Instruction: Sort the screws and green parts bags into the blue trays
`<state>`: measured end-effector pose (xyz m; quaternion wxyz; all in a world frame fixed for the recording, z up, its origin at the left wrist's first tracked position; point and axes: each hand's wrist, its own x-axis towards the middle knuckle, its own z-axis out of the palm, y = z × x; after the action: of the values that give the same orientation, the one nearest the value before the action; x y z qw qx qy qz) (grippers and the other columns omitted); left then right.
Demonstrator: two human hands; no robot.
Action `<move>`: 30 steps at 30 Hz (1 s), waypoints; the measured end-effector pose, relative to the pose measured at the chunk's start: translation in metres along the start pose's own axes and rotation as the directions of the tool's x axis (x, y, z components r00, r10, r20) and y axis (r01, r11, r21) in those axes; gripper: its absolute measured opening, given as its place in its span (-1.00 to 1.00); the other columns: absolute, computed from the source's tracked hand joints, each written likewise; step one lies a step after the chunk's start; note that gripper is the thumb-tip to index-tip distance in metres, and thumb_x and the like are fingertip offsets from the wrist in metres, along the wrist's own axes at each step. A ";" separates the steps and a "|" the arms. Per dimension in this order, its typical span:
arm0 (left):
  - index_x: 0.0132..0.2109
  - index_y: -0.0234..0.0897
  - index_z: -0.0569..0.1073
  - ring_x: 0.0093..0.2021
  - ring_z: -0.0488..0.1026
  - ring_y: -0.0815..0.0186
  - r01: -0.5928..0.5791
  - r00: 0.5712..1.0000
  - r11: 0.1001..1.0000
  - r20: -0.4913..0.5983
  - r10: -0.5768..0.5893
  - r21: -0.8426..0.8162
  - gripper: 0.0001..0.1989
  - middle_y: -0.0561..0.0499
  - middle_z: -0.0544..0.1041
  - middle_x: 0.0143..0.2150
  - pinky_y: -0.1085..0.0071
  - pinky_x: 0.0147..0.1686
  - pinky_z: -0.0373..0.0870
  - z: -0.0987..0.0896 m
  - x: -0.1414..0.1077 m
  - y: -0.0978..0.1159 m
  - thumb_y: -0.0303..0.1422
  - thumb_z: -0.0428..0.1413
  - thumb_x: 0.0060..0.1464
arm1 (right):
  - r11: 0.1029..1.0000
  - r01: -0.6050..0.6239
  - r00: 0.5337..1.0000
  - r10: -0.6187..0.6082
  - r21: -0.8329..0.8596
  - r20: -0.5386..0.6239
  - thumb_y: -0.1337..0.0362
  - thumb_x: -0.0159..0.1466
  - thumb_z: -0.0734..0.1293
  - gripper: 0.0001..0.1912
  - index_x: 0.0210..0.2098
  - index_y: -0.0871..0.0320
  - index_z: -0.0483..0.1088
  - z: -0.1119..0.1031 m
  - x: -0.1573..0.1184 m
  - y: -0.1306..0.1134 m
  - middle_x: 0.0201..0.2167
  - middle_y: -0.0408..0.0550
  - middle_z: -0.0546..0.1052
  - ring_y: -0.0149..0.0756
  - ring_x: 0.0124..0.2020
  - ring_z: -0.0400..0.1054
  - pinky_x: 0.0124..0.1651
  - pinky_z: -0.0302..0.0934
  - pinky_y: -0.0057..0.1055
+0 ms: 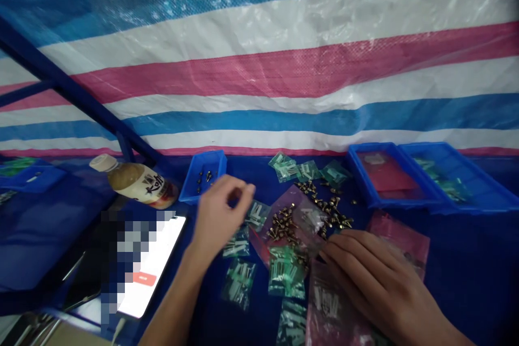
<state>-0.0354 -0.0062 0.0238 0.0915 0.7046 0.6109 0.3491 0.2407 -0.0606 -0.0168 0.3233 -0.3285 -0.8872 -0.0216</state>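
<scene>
My left hand [221,216] hangs above the bags, just in front of a small blue plastic tray [203,177] holding a few brass screws. Its fingertips are pinched together, and I cannot see whether something small lies between them. My right hand [373,281] lies flat-fingered over a pink plastic bag [330,303], its fingertips beside a loose pile of brass screws [286,227]. Several small green-tinted bags of silver parts [286,273] lie between my hands.
A blue tarp [446,281] covers the table, backed by a striped plastic sheet [259,75]. Two blue trays [385,175] stand at the back right. At left are a bottled drink [141,183] and a lit phone [156,275] with a blurred screen.
</scene>
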 end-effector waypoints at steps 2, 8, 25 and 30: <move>-0.36 -0.25 0.41 -0.34 0.35 0.27 0.120 0.968 0.942 -0.246 -0.042 0.313 -0.74 0.03 0.39 -0.41 0.38 -0.31 0.21 -0.020 0.008 -0.023 -0.18 0.05 0.22 | 1.000 -0.014 1.000 0.014 -0.006 0.006 0.44 0.34 0.26 -0.76 -0.01 0.24 0.43 -0.001 0.000 0.001 -0.12 0.01 0.54 -0.18 -0.06 0.36 0.06 0.23 -0.21; -0.26 -0.21 0.47 -0.36 0.37 0.13 0.323 0.941 0.704 -0.290 -0.172 0.632 -0.68 -0.02 0.42 -0.44 0.35 -0.42 0.14 -0.040 0.012 -0.054 -0.05 0.05 0.18 | 1.000 -0.028 0.999 0.028 0.001 0.033 0.42 0.36 0.25 -0.79 -0.03 0.27 0.42 -0.001 -0.001 0.003 -0.12 0.04 0.52 -0.16 -0.04 0.32 0.05 0.21 -0.20; 0.20 -0.05 0.32 0.07 0.37 0.09 -0.064 0.826 0.989 0.563 -0.023 0.134 -0.51 -0.03 0.38 0.09 0.24 -0.02 0.35 0.013 -0.011 -0.010 -0.26 0.16 0.12 | 0.999 -0.050 0.997 0.049 0.008 0.055 0.41 0.37 0.25 -0.84 -0.10 0.25 0.42 -0.001 0.004 0.003 -0.21 0.01 0.50 -0.18 -0.12 0.33 -0.05 0.21 -0.23; 0.17 -0.04 0.35 -0.10 0.44 0.16 0.050 0.819 0.988 0.561 -0.124 0.145 -0.50 -0.04 0.38 0.07 0.33 -0.23 0.35 0.018 -0.009 -0.009 -0.25 0.22 0.08 | 0.998 -0.054 0.996 0.052 0.033 0.070 0.41 0.36 0.25 -0.86 -0.11 0.23 0.40 0.001 0.003 0.004 -0.22 0.00 0.49 -0.22 -0.15 0.32 -0.07 0.21 -0.26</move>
<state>-0.0315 -0.0069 0.0020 0.2413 0.7522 0.6078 0.0805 0.2412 -0.0554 -0.0162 0.2984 -0.3468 -0.8891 0.0138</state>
